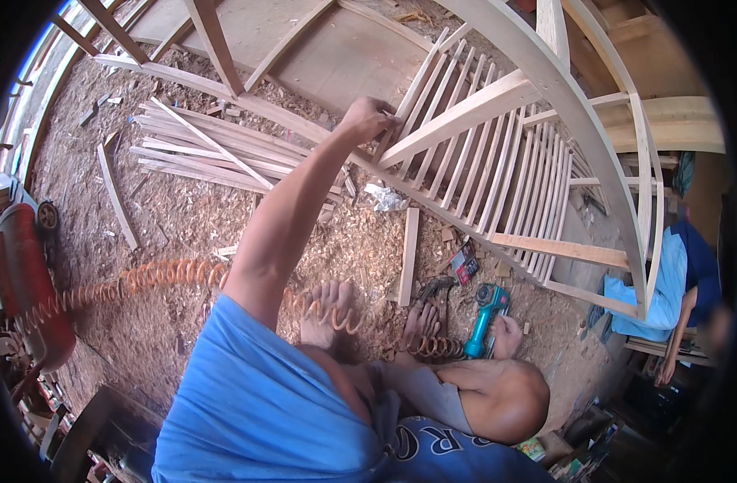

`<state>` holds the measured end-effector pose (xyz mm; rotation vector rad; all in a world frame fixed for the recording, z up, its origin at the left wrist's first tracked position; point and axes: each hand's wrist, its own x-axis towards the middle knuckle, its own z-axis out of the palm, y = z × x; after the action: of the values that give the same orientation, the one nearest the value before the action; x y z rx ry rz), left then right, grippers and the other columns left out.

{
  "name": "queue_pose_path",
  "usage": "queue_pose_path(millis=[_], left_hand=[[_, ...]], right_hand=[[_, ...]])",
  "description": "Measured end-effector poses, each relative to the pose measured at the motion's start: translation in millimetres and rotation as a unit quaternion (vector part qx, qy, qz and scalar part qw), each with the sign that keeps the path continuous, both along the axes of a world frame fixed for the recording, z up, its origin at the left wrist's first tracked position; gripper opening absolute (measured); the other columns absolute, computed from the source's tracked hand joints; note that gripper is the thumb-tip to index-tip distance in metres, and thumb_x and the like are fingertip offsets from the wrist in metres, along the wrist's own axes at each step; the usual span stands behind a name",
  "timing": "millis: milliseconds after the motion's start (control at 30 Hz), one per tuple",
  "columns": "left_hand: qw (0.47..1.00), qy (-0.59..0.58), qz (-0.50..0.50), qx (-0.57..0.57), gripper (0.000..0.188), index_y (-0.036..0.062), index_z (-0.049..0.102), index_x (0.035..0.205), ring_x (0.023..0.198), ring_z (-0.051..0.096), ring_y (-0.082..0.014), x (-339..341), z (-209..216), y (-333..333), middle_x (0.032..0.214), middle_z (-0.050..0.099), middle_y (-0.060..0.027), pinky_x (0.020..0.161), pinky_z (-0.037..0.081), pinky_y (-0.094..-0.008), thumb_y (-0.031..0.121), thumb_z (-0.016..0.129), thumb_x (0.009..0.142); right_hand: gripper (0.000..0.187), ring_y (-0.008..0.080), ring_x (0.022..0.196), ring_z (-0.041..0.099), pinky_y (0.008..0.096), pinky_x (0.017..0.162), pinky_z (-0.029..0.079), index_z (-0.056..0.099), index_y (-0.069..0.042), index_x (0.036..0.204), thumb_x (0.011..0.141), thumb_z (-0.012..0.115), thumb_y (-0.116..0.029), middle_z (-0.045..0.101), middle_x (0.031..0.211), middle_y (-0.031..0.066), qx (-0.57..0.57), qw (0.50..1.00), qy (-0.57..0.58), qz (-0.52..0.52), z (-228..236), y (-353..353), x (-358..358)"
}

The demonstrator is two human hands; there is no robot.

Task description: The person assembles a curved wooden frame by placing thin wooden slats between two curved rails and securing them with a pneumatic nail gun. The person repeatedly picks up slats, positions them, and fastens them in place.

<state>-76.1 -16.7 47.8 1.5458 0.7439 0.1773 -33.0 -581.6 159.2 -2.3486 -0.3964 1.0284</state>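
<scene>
left hand (370, 121) narrowed at end of pale straight wooden slat (422, 75); pale curved slatted wooden frame (465, 115) spreads rightward. right hand (508, 336) beside teal handheld power tool (479, 324); grip unclear. probably positioning slat; next move likely needs steady left hold, tool raised.

Right of left hand (370, 118): slatted frame (465, 117) blocks | Open: above shavings (360, 245)

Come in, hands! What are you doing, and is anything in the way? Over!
Left hand at near end of wooden slatted frame. Right hand beside green tool, grip unclear. Orange coiled hose across left foot.
</scene>
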Motion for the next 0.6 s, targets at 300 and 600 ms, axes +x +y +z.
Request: queue_pose_path(millis=[300,600], left_hand=[[0.998,0.003,-0.01,-0.061,0.045,-0.0004,0.073,0.113,0.084,0.071,-0.0178,1.2,-5.0,4.3,0.096,0.076,-0.0121,0.078,0.059,-0.0332,0.033,0.083,0.085],[0.996,0.042,-0.052,-0.051,0.037,0.0081,0.077,0.103,0.078,0.068,-0.0153,6.4,-10.6,15.4,0.091,0.073,-0.0052,0.066,0.052,-0.0307,0.037,0.085,0.081]], right_hand=[[0.029,0.0248,0.098,0.069,0.0321,0.088,0.054,0.071,-0.003,0.116,0.093,0.067,-0.021,0.073,0.108,0.0128,-0.026,0.963,0.112,0.243,137.8,73.6,-48.2],[0.029,0.023,0.103,0.069,0.0302,0.09,0.053,0.07,-0.003,0.119,0.092,0.066,-0.014,0.072,0.114,0.0131,-0.016,0.907,0.16,0.389,186.6,160.3,-65.3]])
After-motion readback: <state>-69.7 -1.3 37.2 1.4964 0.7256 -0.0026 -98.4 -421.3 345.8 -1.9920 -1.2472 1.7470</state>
